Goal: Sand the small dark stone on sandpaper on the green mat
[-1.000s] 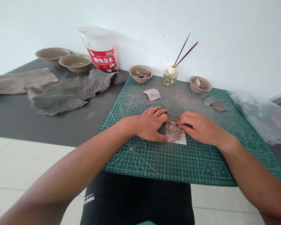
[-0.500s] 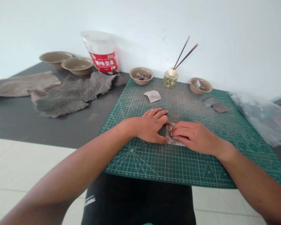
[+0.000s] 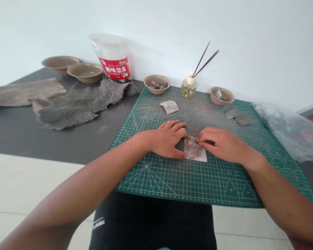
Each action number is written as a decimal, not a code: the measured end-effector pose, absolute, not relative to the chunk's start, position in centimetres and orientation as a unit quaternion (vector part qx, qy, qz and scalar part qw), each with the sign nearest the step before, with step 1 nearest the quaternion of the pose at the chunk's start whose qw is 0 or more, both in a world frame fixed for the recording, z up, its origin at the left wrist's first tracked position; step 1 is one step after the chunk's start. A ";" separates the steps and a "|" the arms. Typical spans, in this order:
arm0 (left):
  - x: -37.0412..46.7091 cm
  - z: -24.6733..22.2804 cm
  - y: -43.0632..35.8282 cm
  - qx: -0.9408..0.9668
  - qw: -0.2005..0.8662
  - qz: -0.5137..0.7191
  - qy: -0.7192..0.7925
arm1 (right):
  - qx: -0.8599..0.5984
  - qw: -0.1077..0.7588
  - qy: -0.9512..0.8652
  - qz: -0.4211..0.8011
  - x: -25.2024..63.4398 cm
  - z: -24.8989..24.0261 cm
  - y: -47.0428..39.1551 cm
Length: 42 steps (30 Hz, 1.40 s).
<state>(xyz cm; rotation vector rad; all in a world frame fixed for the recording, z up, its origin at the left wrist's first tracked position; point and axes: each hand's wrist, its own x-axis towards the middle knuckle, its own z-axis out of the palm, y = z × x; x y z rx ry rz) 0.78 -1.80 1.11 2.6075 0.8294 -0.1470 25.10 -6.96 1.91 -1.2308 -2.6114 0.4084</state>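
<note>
Pointing lengthwise forward, stained sheet (image 3: 193, 151) touches spread left hand (image 3: 169, 139), right hand (image 3: 220, 144) pinching dark piece (image 3: 197, 140)

the right hand (image 3: 219, 144) mostly hides its small dark piece (image 3: 197, 140).

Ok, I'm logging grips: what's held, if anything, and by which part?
The right hand pinches a small dark piece; the fingers hide which part. The left hand touches the left edge of the brown-smeared square white sheet.
</note>
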 end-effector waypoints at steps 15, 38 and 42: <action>0.7 0.8 -1.7 0.937 0.196 -0.041 0.287 | -0.374 0.126 -0.911 0.122 25.0 1.6 -6.8; 0.7 1.3 -1.9 0.936 0.195 -0.038 0.292 | -0.439 0.119 -0.885 0.099 25.0 1.8 -7.3; 0.8 1.3 -1.9 0.934 0.199 -0.043 0.294 | -0.395 0.107 -0.901 0.141 24.7 1.8 -7.4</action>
